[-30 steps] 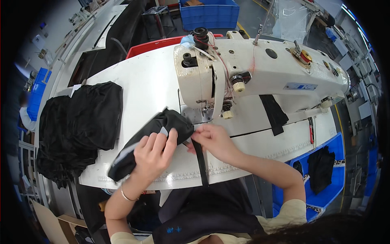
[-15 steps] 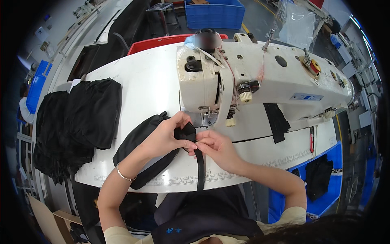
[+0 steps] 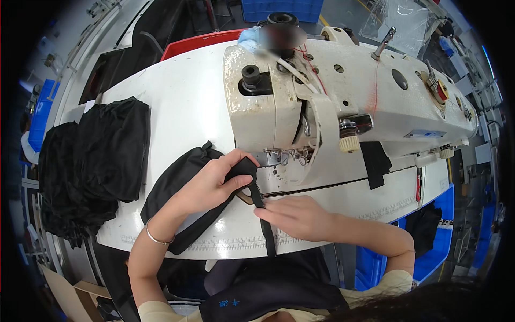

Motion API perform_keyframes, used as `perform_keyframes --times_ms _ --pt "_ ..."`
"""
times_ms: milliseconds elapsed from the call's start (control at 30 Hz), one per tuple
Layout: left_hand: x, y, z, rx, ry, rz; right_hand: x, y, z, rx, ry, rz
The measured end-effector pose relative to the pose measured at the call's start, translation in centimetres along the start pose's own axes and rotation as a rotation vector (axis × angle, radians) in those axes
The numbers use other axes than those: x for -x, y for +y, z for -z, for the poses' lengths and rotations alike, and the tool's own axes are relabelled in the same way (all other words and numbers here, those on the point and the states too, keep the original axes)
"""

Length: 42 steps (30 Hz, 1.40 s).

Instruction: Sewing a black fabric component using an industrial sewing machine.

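Note:
My left hand [image 3: 218,180] grips a black fabric piece [image 3: 177,198] by its folded end, thumb on top, just in front of the sewing machine's presser foot [image 3: 272,157]. The piece lies slanting toward the table's front edge. A narrow black strap [image 3: 266,236] runs from that end down over the front edge. My right hand [image 3: 287,214] is closed on this strap below my left hand, its fingertips partly hidden. The white sewing machine [image 3: 292,96] stands behind both hands.
Black fabric piles [image 3: 110,150] lie on the left of the white table [image 3: 177,96]. Dark strips [image 3: 375,161] and a red-handled tool [image 3: 418,190] lie at right. A blue bin [image 3: 440,252] sits below the right edge, a red tray [image 3: 193,43] behind. Another person [image 3: 29,147] is at far left.
My left hand has moved from atop the fabric to its end at the machine. My right hand has slid down along the strap. The machine appears larger as the view shifts.

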<state>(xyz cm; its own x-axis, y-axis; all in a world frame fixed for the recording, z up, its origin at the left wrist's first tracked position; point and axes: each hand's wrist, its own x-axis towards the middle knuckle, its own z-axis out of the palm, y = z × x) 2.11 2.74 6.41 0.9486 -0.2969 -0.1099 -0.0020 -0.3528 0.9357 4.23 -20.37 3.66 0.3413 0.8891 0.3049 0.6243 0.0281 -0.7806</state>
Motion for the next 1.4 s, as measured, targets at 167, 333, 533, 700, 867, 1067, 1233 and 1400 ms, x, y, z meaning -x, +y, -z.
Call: perform_keyframes --times_ms 167,333,533,700,867,1067,1233,1400 --pt "-2.1 -1.7 0.4 -0.500 0.264 -0.281 -1.4 2.0 0.2 1.007 0.030 0.500" --pt "-5.8 -5.3 2.1 -0.480 0.246 -0.332 -1.7 5.4 0.9 0.617 0.086 0.085" --pt "-6.8 -5.8 2.7 -0.494 0.200 -0.253 0.5 6.0 0.7 0.808 0.068 0.203" --pt "-6.4 -6.1 2.8 -0.507 0.196 -0.233 0.1 5.9 0.6 0.793 0.114 0.233" --pt "-7.1 -6.1 3.0 -0.550 0.204 -0.213 -0.5 5.4 1.1 0.750 0.161 0.280" --pt "0.2 1.6 0.2 -0.723 0.211 -0.016 0.4 2.8 1.6 0.834 -0.074 0.341" --pt "8.6 1.2 -2.3 -1.201 0.328 -0.103 2.6 -2.2 -0.6 0.354 -0.258 0.364" --pt "9.0 4.5 0.5 -0.980 0.570 -0.204 2.7 -2.8 -1.7 0.193 -0.122 0.550"
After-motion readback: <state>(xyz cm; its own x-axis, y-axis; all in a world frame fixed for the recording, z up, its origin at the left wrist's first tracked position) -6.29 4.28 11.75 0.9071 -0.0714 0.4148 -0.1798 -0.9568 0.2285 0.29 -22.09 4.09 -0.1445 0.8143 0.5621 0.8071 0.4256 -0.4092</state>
